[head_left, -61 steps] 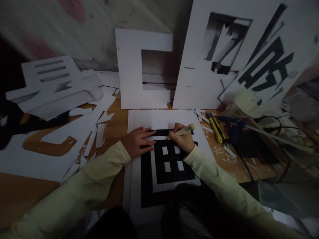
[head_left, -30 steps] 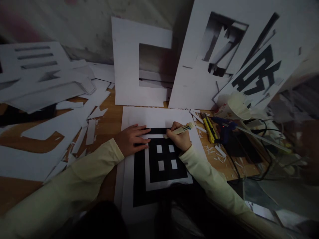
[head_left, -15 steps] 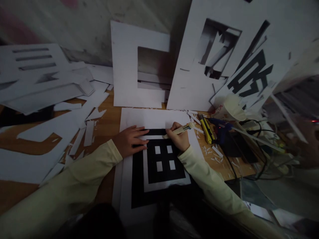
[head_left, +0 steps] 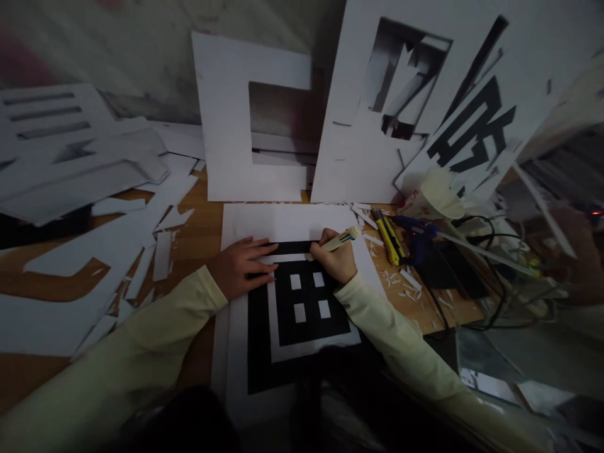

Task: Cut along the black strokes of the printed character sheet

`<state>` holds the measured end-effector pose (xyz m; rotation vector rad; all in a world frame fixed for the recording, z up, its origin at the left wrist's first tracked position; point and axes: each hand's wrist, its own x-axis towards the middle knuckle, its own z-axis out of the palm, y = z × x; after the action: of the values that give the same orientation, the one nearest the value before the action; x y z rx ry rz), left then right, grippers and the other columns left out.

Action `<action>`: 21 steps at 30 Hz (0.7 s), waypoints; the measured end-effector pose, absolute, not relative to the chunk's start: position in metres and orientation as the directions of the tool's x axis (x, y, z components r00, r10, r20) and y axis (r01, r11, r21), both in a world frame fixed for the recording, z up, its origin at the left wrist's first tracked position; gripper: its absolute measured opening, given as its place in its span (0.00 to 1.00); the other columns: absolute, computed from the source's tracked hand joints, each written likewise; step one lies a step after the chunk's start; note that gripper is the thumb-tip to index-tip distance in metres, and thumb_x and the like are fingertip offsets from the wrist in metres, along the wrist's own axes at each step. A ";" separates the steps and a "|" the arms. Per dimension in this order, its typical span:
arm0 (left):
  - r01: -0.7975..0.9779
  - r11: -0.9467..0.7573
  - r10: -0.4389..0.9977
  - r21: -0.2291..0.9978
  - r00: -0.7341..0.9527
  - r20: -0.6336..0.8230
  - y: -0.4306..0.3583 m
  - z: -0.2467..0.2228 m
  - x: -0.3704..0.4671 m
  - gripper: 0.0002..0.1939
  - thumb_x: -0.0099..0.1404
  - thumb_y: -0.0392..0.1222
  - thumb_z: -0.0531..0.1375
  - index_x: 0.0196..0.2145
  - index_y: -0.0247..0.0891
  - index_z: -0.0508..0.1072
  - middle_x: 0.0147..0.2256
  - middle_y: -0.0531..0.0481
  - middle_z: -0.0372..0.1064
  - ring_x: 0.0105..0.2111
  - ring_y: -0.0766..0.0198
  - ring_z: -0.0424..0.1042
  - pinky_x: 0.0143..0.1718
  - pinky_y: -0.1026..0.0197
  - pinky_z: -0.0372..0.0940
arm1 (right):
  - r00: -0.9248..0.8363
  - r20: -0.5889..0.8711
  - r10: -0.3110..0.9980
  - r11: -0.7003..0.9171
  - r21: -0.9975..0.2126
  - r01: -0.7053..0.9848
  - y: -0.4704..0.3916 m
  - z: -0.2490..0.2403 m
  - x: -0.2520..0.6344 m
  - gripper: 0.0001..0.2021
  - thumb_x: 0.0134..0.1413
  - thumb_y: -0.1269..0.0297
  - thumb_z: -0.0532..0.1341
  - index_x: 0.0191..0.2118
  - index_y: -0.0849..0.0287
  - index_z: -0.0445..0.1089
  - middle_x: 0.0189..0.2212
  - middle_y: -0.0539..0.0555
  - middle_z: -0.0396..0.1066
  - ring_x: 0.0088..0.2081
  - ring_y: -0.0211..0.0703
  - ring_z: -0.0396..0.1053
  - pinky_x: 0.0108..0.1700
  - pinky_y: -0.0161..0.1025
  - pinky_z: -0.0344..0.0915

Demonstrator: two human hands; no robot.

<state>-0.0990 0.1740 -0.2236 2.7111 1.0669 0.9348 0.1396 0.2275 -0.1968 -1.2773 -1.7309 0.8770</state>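
A white sheet (head_left: 283,220) carrying a bold black pattern (head_left: 309,299) with small white rectangles lies on the table in front of me. Flat on its left side rests my left hand (head_left: 243,267), fingers spread across the black and white bands; it is open and holds nothing. My right hand (head_left: 337,258) is closed around a thick cream-coloured pen (head_left: 343,239) with dark marks near its upper end. The pen leans to the right, its lower end at the white band below the top black bar. Whether the tip touches the sheet cannot be made out.
White cut-out boards (head_left: 221,119) stand against the wall. Scraps (head_left: 163,255) litter the wooden table (head_left: 198,220) at left. To the right are a yellow utility knife (head_left: 389,239), a blue glue gun (head_left: 415,229), a paper cup (head_left: 431,198) and cables. Another person's hand (head_left: 580,251) shows far right.
The view has shifted slightly, so the boards and scraps sit further left. The pen's upper end has tilted a little. Both hands stay at nearly the same places on the sheet.
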 end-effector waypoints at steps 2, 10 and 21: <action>0.597 -0.751 0.645 0.282 0.570 0.509 0.174 -0.223 -0.099 0.09 0.65 0.45 0.59 0.40 0.45 0.77 0.53 0.44 0.69 0.55 0.56 0.66 0.54 0.43 0.62 | -0.158 0.189 0.969 0.239 -0.876 0.419 0.228 -0.196 0.141 0.13 0.37 0.67 0.58 0.16 0.54 0.51 0.13 0.42 0.51 0.18 0.32 0.49 0.21 0.34 0.46; 0.608 -0.741 0.657 0.285 0.570 0.493 0.173 -0.224 -0.099 0.09 0.66 0.46 0.58 0.40 0.46 0.77 0.53 0.45 0.68 0.55 0.56 0.66 0.55 0.44 0.62 | -0.160 0.190 0.969 0.240 -0.881 0.407 0.227 -0.197 0.143 0.12 0.37 0.68 0.57 0.17 0.54 0.50 0.14 0.42 0.49 0.18 0.32 0.48 0.21 0.35 0.47; 0.586 -0.757 0.640 0.290 0.576 0.508 0.173 -0.222 -0.099 0.09 0.65 0.45 0.58 0.40 0.43 0.77 0.52 0.42 0.69 0.55 0.53 0.67 0.53 0.42 0.63 | -0.170 0.196 0.966 0.249 -0.885 0.393 0.228 -0.200 0.154 0.14 0.41 0.64 0.61 0.17 0.55 0.54 0.14 0.43 0.54 0.18 0.32 0.51 0.20 0.34 0.47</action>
<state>-0.0995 0.1733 -0.2221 2.7086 1.0560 0.9282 0.1542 0.2279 -0.2003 -1.2635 -1.7124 0.8913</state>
